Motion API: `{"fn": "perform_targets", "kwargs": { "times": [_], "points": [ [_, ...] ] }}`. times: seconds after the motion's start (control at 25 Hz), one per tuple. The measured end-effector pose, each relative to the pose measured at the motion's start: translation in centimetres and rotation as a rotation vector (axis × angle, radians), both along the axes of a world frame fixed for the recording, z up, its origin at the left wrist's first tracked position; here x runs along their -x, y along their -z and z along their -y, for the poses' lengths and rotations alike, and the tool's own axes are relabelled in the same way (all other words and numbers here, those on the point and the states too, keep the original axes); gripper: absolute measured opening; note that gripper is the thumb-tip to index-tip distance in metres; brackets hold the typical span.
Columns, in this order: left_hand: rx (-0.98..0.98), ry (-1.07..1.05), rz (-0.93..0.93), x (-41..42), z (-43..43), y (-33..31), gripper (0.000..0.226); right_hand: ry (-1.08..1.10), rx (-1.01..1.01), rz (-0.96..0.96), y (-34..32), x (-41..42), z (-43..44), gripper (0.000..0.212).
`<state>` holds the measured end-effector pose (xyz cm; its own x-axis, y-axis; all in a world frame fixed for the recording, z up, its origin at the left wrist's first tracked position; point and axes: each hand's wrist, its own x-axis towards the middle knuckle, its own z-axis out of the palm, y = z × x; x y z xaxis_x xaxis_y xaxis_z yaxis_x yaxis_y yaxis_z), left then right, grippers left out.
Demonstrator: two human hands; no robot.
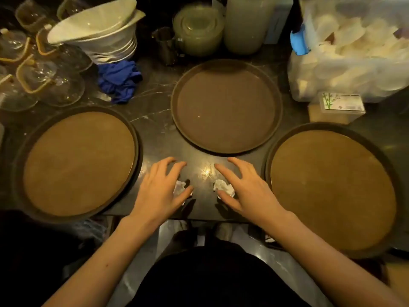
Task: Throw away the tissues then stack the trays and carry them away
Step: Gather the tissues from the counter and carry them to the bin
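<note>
Three round brown trays lie on the dark counter: a left tray (75, 165), a middle tray (225, 107) farther back, and a right tray (332, 189). Two crumpled white tissues rest on the counter near its front edge, between the left and right trays. My left hand (159, 189) hovers over the left tissue (179, 187), fingers spread, partly covering it. My right hand (245, 189) hovers over the right tissue (222, 186), fingers spread, with the thumb beside it. Neither hand grips anything.
Behind the left tray stand glass teapots (42, 80), stacked white bowls (99, 34) and a blue cloth (119, 80). Jars (199, 29) and a metal cup (164, 45) sit at the back. A clear bin (354, 47) and a small box (338, 107) stand at the right.
</note>
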<state>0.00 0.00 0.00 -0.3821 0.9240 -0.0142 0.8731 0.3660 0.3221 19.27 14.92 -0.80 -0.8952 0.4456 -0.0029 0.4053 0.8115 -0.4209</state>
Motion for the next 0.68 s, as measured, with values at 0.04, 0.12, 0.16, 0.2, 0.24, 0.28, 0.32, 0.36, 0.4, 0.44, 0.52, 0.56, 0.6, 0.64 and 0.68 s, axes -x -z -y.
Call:
{"fn": "perform_targets", "kwargs": {
  "times": [0.04,0.12,0.16,0.2,0.24,0.28,0.32,0.36,0.4,0.44,0.52,0.56,0.6,0.64,0.68],
  "points": [
    [0.014,-0.011,0.020,0.0,0.1,0.5,0.056,0.003,0.007,0.012,0.5,0.2,0.3,0.058],
    [0.069,-0.066,0.081,-0.1,0.2,1.1,0.056,0.033,0.014,0.062,1.1,0.3,0.8,0.056],
    [0.113,-0.080,0.113,-0.3,0.4,1.5,0.057,0.044,0.015,0.102,1.4,0.4,1.0,0.054],
    [0.136,-0.079,0.132,-0.3,0.5,1.9,0.057,0.061,0.009,0.125,1.8,0.5,1.2,0.053],
    [0.149,-0.066,0.154,-0.4,0.7,2.2,0.057,0.077,0.005,0.142,2.0,0.5,1.4,0.052],
    [0.150,-0.055,0.177,-0.3,0.9,2.5,0.057,0.100,0.000,0.144,2.2,0.6,1.6,0.051],
    [0.154,-0.042,0.202,-0.2,1.0,2.6,0.055,0.121,0.010,0.153,2.1,0.6,1.6,0.049],
    [0.162,-0.027,0.210,0.0,1.1,2.8,0.053,0.149,0.026,0.160,2.3,0.7,1.9,0.048],
    [0.171,-0.017,0.216,0.2,1.1,2.9,0.051,0.187,0.063,0.172,2.5,0.9,2.1,0.046],
    [0.173,-0.012,0.218,0.4,1.1,3.0,0.049,0.224,0.097,0.176,2.7,1.0,2.3,0.045],
    [0.182,-0.004,0.240,0.9,1.0,3.4,0.043,0.281,0.154,0.173,3.1,1.0,2.6,0.041],
    [0.190,0.000,0.256,1.1,1.0,3.5,0.040,0.296,0.178,0.167,3.2,0.9,2.7,0.040],
    [0.198,0.002,0.270,1.3,1.0,3.6,0.037,0.309,0.206,0.161,3.4,1.0,2.8,0.039],
    [0.203,0.005,0.282,1.4,1.0,3.8,0.034,0.316,0.230,0.161,3.5,1.0,2.8,0.038],
    [0.199,0.013,0.289,1.4,1.1,3.9,0.032,0.319,0.234,0.160,3.6,1.0,2.8,0.037]
  ]
}}
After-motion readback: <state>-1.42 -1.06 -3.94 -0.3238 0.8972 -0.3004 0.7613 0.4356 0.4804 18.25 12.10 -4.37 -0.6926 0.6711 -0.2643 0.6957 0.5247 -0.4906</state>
